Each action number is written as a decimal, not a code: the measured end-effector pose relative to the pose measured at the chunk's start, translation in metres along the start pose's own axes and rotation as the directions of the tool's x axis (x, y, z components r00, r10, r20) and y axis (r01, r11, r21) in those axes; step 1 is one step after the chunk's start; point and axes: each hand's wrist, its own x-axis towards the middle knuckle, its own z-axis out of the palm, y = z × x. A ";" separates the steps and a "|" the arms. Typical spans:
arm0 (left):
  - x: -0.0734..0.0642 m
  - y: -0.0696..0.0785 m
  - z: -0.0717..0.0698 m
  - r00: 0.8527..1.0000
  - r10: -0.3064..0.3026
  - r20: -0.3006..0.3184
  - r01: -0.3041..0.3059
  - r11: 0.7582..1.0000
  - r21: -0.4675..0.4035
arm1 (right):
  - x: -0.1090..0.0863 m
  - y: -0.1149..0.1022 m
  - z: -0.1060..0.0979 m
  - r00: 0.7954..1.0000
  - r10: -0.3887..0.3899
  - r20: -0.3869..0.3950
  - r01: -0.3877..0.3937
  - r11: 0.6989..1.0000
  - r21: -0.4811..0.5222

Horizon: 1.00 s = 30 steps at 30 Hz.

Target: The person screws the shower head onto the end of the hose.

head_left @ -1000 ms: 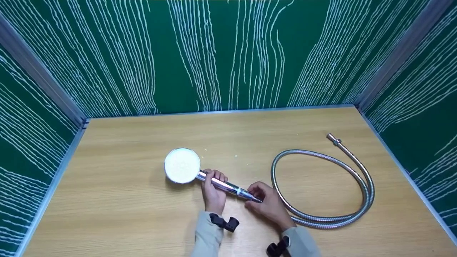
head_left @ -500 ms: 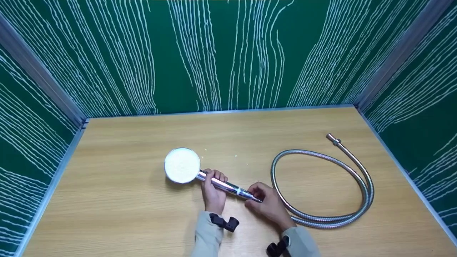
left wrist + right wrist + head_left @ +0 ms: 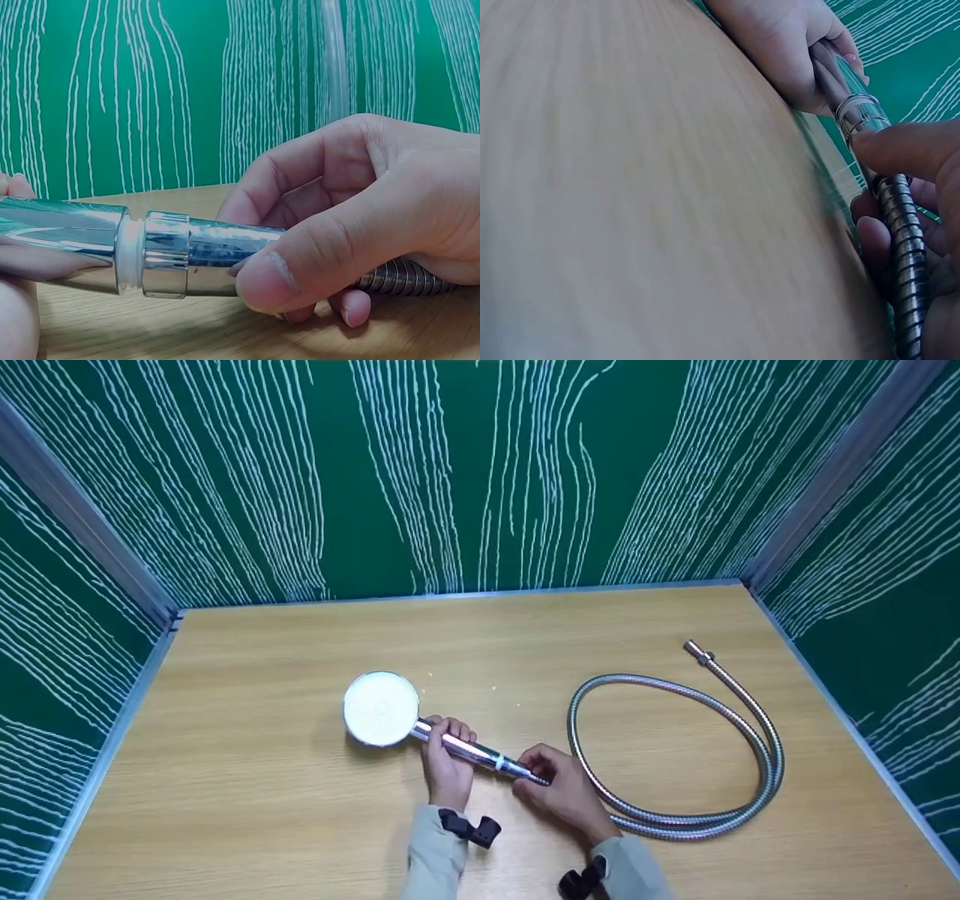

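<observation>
My left hand (image 3: 448, 761) grips the chrome handle of a shower head (image 3: 381, 709), whose round white face is turned up at the left. At the handle's lower end, my right hand (image 3: 566, 791) pinches the smooth metal connector (image 3: 217, 255) of a shower hose (image 3: 750, 727) between thumb and fingers. A narrow white ring (image 3: 132, 253) shows between the handle and the connector in the left wrist view. Behind the connector, the ribbed hose (image 3: 905, 255) runs down through my right hand. Part of the connector is hidden by the thumb.
The hose lies in a loose loop on the wooden table (image 3: 262, 810) to the right, its free end fitting (image 3: 699, 652) pointing toward the back. A few small pale specks lie behind the handle. Green panels (image 3: 375, 510) with white lines enclose the back and sides.
</observation>
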 end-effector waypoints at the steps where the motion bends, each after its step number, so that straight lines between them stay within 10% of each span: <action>1: 0.000 0.000 0.000 1.000 0.000 0.005 0.000 1.000 0.001 | 0.000 0.000 0.000 1.000 -0.003 -0.002 0.003 1.000 0.001; 30: 0.000 0.000 0.001 1.000 -0.017 -0.022 0.017 1.000 -0.008 | -0.001 0.008 0.002 0.992 -0.124 -0.030 0.124 0.992 0.025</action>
